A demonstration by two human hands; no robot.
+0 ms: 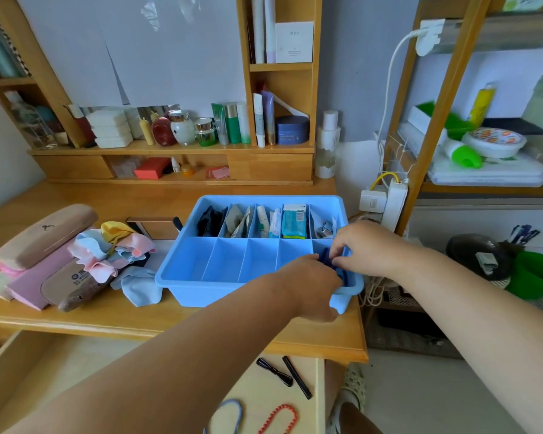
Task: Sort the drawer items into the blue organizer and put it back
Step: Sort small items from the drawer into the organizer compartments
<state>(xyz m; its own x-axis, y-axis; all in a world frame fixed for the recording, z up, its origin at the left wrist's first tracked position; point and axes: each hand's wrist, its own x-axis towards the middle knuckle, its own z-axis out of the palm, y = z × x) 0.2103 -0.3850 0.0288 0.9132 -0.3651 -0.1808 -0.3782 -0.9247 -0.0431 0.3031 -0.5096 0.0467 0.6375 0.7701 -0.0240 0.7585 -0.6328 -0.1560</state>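
The blue organizer (182, 277) stands on the wooden desk, right of centre. Its back row holds dark cloth, packets, tubes and a teal pack (294, 221); most front compartments are bare. Both hands work in the front right compartment on a dark blue cloth (326, 257). My left hand (308, 283) grips the cloth from the near side and covers much of it. My right hand (356, 245) pinches it from the right. Left of the organizer lies a heap of pastel cloths (116, 249). The open drawer (19, 371) is below the desk edge.
Glasses cases and a pink pouch (41, 245) lie at the desk's left. In the drawer are a black clip (275, 371), a black pen (297, 377), a blue hair tie and a red bead string (279, 418). A power strip (394, 205) and cables hang right of the desk.
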